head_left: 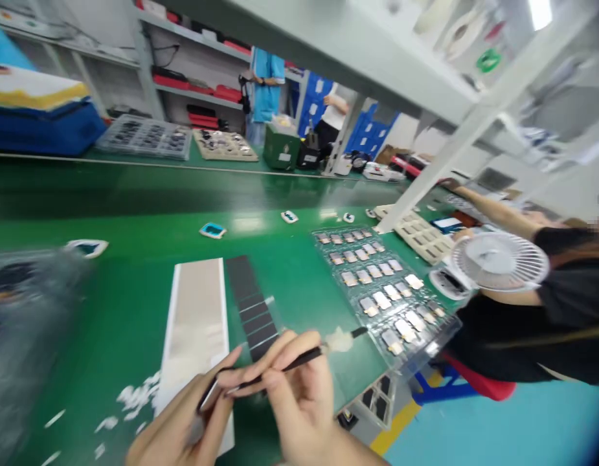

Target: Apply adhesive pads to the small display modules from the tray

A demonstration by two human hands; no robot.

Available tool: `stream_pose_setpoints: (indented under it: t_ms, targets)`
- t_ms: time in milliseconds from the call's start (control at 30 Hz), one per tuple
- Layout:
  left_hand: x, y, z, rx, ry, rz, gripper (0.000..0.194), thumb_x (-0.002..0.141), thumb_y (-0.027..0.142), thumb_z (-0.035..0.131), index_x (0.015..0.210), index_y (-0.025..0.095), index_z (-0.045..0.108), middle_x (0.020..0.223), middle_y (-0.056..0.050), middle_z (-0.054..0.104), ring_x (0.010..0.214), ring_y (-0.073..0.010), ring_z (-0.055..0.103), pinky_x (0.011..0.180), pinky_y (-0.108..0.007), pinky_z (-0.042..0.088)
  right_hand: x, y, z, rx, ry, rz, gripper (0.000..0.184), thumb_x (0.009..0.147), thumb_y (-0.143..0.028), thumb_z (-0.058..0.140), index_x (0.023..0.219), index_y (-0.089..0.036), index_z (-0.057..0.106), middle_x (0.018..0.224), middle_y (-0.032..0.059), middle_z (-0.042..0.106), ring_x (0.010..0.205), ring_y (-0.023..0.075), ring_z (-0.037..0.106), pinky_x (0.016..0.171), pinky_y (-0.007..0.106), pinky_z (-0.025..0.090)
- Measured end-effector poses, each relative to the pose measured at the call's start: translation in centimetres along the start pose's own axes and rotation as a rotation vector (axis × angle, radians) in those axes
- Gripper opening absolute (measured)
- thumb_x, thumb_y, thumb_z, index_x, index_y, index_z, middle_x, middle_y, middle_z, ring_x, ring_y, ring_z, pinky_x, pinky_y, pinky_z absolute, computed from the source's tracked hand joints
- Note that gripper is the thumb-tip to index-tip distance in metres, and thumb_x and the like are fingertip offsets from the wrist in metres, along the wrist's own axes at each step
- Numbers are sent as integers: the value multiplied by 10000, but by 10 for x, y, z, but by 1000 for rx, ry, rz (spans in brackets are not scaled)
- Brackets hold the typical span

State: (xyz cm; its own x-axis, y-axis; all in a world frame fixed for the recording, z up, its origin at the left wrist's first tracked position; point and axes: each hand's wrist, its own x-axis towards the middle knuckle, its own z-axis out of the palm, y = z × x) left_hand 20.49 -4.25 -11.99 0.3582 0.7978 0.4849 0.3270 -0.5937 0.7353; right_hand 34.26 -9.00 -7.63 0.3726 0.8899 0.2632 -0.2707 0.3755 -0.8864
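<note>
Right, nearest you, your left hand (192, 414) is pinched on a small dark-edged part (209, 393), held up over the green bench (289, 278), while your right hand (304, 395) grips a slim black tool (306, 356), its front end at or just beside that part. The hands are together, so I can't tell whether tool and part touch. This one looks mid-work: in your fingers, not set down. To your left, loose white scraps (136, 395) lie next to a long pale sheet (197, 317), suggesting some peeling or trimming is done. Just beyond your hands, the dark strip (243, 278) shows pale lines across its nearer stretch and none farther up; material seems left there. Off to the right, the clear tray (355, 296) holds rows of pale-faced parts; whether those are finished or waiting, I cannot tell. Farther back, small white-rimmed pieces (213, 230) sit spread along the bench.
</note>
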Motion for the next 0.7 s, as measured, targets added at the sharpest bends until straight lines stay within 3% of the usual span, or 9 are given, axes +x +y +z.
stream_pose_setpoints:
  t_ms: [100, 267, 467, 700]
  targets:
    - [5, 14, -5, -16, -97, -28, 376, 982, 241, 535, 1347, 317, 585, 1097, -32, 771, 901, -216, 771, 745, -273, 655, 1, -5, 0, -49, 15, -90, 96, 1004, -235, 517, 999, -326, 548, 929, -17, 656, 922, 203, 769, 814, 395, 663]
    - [12, 28, -7, -57, -184, -197, 380, 1033, 199, 472, 1398, 263, 557, 1020, -43, 734, 916, -166, 726, 766, -227, 599, 8, -1, 0, -142, 13, -191, 173, 989, -108, 505, 1017, -274, 545, 906, 6, 673, 889, 189, 771, 757, 349, 677]
    - [14, 32, -5, -63, -189, -240, 373, 1017, 159, 489, 1367, 254, 579, 954, -26, 703, 847, -152, 691, 723, -218, 546, 11, 4, 0, -146, 8, -272, 212, 967, -38, 502, 1034, -231, 557, 922, 12, 684, 906, 191, 768, 788, 379, 685]
    - [15, 33, -6, -123, -150, -265, 280, 1002, 135, 508, 1200, 251, 668, 1032, -19, 733, 955, -148, 704, 780, -203, 529, 8, 6, -1, -165, -18, -292, 212, 960, -25, 503, 1042, -216, 542, 925, 25, 715, 912, 198, 767, 812, 395, 684]
